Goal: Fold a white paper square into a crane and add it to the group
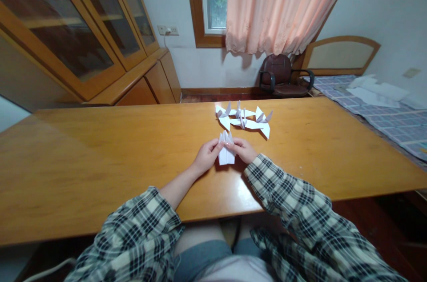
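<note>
My left hand (207, 156) and my right hand (245, 149) both pinch a partly folded white paper piece (226, 152) that rests on the wooden table (100, 157). The paper is narrow, with two pointed flaps at its top between my fingertips. Just beyond it stand three finished white paper cranes (244, 119) in a row, wings spread. Both arms wear plaid sleeves.
A wooden cabinet with glass doors (76, 28) runs along the left wall. A dark armchair (283, 77) sits under the window with a pink curtain. A bed with a checked cover and white papers (376, 93) lies at the right.
</note>
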A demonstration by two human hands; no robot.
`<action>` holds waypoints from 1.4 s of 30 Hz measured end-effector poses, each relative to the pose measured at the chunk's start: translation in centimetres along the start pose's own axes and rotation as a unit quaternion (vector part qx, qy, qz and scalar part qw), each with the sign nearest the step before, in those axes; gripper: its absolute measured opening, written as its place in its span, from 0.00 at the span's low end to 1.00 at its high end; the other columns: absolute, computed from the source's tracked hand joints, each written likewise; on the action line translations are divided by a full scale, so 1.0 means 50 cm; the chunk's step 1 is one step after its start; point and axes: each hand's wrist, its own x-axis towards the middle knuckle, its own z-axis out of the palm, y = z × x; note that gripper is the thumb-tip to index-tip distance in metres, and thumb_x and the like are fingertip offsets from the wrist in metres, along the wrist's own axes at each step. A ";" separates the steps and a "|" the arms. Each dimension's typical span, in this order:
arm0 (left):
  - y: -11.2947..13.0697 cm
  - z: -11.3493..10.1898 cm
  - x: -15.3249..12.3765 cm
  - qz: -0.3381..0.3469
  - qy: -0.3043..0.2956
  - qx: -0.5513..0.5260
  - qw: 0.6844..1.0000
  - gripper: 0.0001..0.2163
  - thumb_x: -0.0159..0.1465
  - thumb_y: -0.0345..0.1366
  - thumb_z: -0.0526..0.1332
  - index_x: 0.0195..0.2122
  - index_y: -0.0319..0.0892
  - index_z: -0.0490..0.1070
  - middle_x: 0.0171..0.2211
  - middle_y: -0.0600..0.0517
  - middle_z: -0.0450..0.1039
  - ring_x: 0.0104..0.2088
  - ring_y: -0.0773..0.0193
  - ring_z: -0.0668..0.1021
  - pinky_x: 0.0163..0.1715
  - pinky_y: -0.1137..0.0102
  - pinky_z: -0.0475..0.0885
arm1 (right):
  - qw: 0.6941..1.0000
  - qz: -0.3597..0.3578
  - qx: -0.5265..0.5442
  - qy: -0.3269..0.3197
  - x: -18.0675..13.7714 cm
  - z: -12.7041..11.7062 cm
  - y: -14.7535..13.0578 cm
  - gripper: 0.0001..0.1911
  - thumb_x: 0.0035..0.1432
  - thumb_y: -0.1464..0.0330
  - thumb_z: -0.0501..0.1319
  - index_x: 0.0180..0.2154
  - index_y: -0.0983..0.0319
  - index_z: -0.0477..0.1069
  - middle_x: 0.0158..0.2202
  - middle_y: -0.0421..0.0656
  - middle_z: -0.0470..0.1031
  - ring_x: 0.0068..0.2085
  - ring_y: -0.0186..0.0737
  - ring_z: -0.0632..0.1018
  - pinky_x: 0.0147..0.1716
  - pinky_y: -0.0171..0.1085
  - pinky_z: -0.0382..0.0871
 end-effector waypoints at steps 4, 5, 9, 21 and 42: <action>0.009 0.002 -0.004 0.009 -0.016 0.020 1.000 0.17 0.63 0.48 0.55 0.30 0.38 0.71 0.26 0.53 0.70 0.28 0.66 0.70 0.29 0.73 0.65 | 1.000 -0.007 -0.022 0.003 0.000 0.001 -0.005 0.28 0.44 0.43 0.63 0.26 0.64 0.72 0.21 0.38 0.68 0.24 0.31 0.66 0.23 0.32 0.60; 0.011 0.003 -0.004 0.010 -0.024 0.027 0.999 0.17 0.63 0.47 0.55 0.29 0.38 0.71 0.25 0.53 0.69 0.27 0.67 0.70 0.28 0.74 0.65 | 1.000 -0.015 -0.026 0.009 0.000 0.001 -0.006 0.27 0.44 0.44 0.63 0.26 0.64 0.71 0.21 0.38 0.68 0.24 0.31 0.67 0.24 0.32 0.60; 0.018 0.006 -0.007 0.010 -0.046 0.035 0.998 0.16 0.63 0.47 0.55 0.28 0.38 0.71 0.24 0.53 0.69 0.26 0.67 0.69 0.27 0.74 0.64 | 0.999 -0.027 -0.043 0.011 -0.003 0.000 -0.010 0.26 0.47 0.45 0.62 0.23 0.63 0.69 0.20 0.38 0.66 0.24 0.31 0.65 0.24 0.32 0.59; 0.015 0.008 -0.010 0.001 -0.069 0.032 0.997 0.17 0.63 0.45 0.54 0.25 0.38 0.70 0.22 0.54 0.67 0.24 0.69 0.68 0.24 0.75 0.64 | 0.995 -0.051 -0.086 0.022 -0.004 0.000 -0.016 0.27 0.49 0.45 0.59 0.20 0.62 0.63 0.18 0.35 0.59 0.22 0.30 0.61 0.22 0.32 0.55; -0.021 0.008 0.007 -0.115 0.001 -0.111 0.987 0.19 0.55 0.49 0.65 0.36 0.36 0.69 0.27 0.49 0.77 0.24 0.65 0.79 0.25 0.72 0.75 | 0.949 -0.173 -0.218 0.148 0.002 -0.015 -0.010 0.11 0.54 0.61 0.62 0.38 0.60 0.67 0.25 0.36 0.63 0.26 0.34 0.66 0.26 0.34 0.59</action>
